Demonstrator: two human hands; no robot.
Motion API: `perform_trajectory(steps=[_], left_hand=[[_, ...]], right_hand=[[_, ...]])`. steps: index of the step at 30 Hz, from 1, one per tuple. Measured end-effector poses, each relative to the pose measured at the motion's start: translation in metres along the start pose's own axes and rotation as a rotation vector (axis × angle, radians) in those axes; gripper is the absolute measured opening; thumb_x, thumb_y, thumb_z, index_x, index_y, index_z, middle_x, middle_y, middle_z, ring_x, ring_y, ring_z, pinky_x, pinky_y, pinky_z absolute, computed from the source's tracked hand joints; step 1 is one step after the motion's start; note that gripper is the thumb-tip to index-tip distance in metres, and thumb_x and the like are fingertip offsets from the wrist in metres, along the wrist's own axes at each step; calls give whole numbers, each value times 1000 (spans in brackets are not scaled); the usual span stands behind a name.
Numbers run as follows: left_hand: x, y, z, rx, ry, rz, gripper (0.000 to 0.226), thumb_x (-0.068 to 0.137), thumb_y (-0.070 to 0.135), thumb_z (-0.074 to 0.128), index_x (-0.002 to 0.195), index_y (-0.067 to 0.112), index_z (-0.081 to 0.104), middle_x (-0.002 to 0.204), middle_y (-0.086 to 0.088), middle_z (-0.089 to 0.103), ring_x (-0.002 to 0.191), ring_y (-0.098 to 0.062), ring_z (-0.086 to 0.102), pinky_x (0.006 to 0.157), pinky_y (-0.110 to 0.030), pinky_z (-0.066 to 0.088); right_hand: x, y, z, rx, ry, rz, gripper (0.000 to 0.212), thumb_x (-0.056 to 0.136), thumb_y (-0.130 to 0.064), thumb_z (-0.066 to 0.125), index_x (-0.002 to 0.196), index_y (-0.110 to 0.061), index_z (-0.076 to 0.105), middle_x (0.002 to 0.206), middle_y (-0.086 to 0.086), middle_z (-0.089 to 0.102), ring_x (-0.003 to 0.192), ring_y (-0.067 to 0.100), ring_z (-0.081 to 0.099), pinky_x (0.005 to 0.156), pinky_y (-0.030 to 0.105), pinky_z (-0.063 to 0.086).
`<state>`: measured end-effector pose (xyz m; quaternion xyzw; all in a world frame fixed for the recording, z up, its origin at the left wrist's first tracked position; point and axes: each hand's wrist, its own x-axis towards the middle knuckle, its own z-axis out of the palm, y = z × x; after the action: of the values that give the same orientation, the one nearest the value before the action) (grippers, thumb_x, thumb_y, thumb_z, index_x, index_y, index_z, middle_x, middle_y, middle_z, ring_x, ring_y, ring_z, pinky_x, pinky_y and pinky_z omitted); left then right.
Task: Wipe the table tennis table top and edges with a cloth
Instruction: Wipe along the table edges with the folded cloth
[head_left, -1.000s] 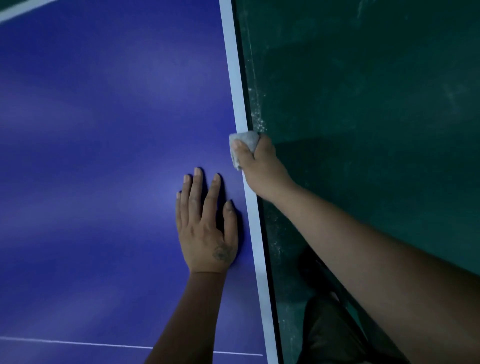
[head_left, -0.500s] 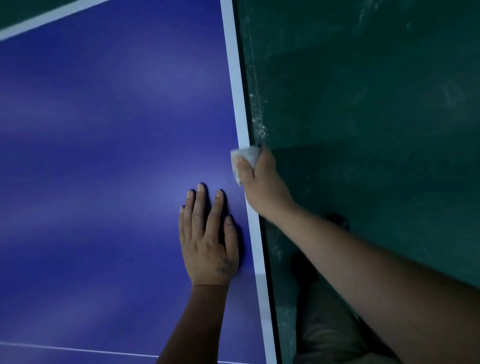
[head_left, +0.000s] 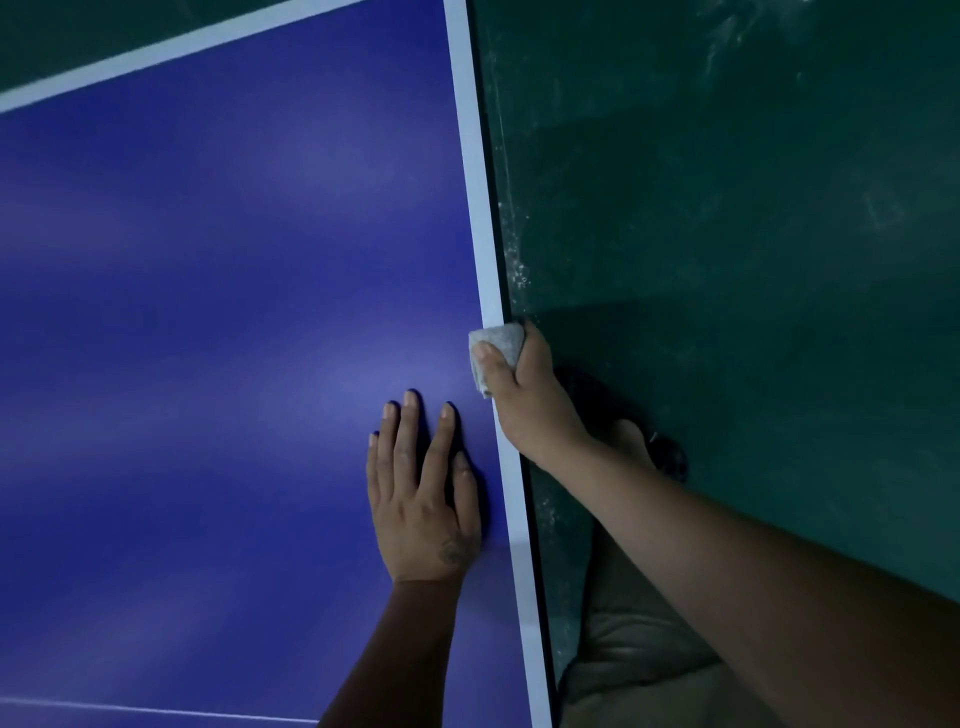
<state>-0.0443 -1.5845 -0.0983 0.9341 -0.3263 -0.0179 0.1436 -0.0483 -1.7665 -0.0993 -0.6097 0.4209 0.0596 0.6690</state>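
Note:
The blue table tennis table top (head_left: 218, 332) fills the left of the view, with a white stripe (head_left: 480, 197) along its right edge. My right hand (head_left: 530, 405) grips a small grey cloth (head_left: 498, 343) folded over that edge, thumb on top, fingers wrapped down the side. My left hand (head_left: 421, 493) lies flat on the blue surface just left of the stripe, fingers spread, holding nothing.
A dark green floor (head_left: 753, 234) lies right of the table, with pale dust specks close to the edge. My leg in beige cloth (head_left: 639, 665) and a foot (head_left: 649, 447) stand beside the table. A second white stripe (head_left: 171, 49) marks the far end.
My right hand has slid the cloth toward me along the right edge. The view has shifted, so more of the far end stripe shows. My left hand stays flat on the table.

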Motion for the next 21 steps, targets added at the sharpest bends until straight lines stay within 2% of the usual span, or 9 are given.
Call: perform_trajectory(steps=[2,4,7,9,10,12,15,17,21], left_hand=[[0,0,1,2,-1,-1,47,112,26,47,159,16,53,171,-14,40,163,-36,31,127,-61,33],[1,0,0,0,-7,-3,47,113,27,47,159,17,52,172,-14,39,163,-36,31,127,-61,33],[2,2,-1,5,-23,-6,47,113,27,46,159,17,53,172,-15,39,162,-36,32,127,-61,33],[1,2,-2,17,-33,-3,47,113,27,46,158,17,53,171,-16,40,162,-37,33,126,-61,34],[1,2,-3,25,-37,-1,47,113,27,45,157,16,54,171,-16,40,162,-38,33,126,-62,34],[1,1,-3,39,-41,-6,47,112,28,45,157,16,54,171,-16,40,161,-38,33,126,-62,34],[2,2,-3,40,-52,-16,49,112,27,45,159,17,52,171,-16,39,161,-39,33,126,-62,34],[2,3,-3,32,-70,-22,49,112,28,43,160,17,49,172,-16,39,161,-40,33,125,-63,34],[1,0,-3,12,-92,-49,51,110,28,44,160,20,49,173,-14,38,160,-40,35,124,-66,35]], right_hand=[[24,-24,-8,-24,-34,-145,30,115,-27,44,93,-12,58,90,12,61,79,21,58,76,34,43],[61,-51,-15,7,-26,-232,41,115,-16,44,77,-27,48,73,4,53,65,14,50,70,31,40],[101,-79,-22,20,24,-245,35,115,-19,47,82,-30,47,75,0,52,64,7,48,67,24,40],[101,-76,-20,36,60,-175,15,114,-28,51,101,-21,53,95,1,58,76,6,55,73,25,45],[90,-68,-18,29,72,-131,15,113,-32,52,117,-17,53,111,3,59,88,9,59,79,27,48],[57,-49,-15,-44,51,-105,46,113,-36,52,149,-9,42,139,9,54,116,21,60,89,26,44],[20,-25,-11,-66,-14,-39,69,113,-41,48,167,-10,20,164,7,38,142,18,46,96,15,32],[22,-29,-12,-85,-13,-10,64,113,-43,48,164,-11,26,156,3,44,130,14,52,91,19,37],[104,-84,-28,-98,-17,-87,40,113,-41,47,126,-3,47,116,6,51,98,21,56,84,37,47]])
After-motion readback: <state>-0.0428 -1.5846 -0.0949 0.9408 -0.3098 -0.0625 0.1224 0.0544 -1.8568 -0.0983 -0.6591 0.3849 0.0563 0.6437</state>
